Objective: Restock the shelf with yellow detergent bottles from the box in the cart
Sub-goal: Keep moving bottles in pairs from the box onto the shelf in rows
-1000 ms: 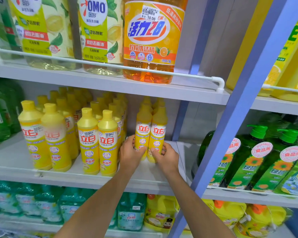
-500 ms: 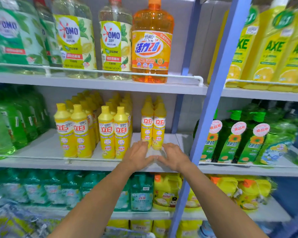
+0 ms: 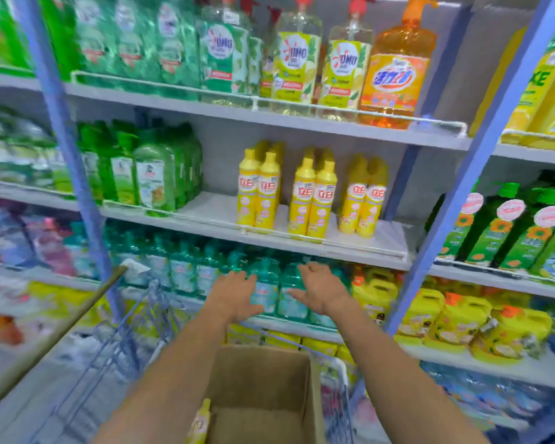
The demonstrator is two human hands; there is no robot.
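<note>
Both hands empty. Left hand (image 3: pixel 234 294) and right hand (image 3: pixel 322 291) are out at arm's length, fingers loose and spread, palms roughly facing each other, gripping nothing. They hang in the air in front of the teal bottles (image 3: pixel 290 302) one level down, below the lip of the shelf (image 3: pixel 388 243) and above the box (image 3: pixel 263 395).

Yellow detergent bottles (image 3: pixel 314 200) stand upright on that shelf in three front pairs, with gaps between the pairs. More yellow caps show behind them; row depth is hard to judge through the blur. The right pair sits a little back from the lip, with bare shelf to its right up to the blue upright (image 3: pixel 462 187).

The box is brown cardboard with an open top, sitting in the wire cart (image 3: pixel 132 331), right under the forearms. A lone yellow bottle (image 3: pixel 201 421) shows at the box's near left corner, cap up, slightly tilted. Can't tell if it's inside the box or just against its wall.

On the left end of the same shelf are green bottles (image 3: pixel 154 174). One shelf up, a big orange bottle (image 3: pixel 394 75) stands beside clear yellow-labelled ones. The frame is smeared and most labels are unreadable.
</note>
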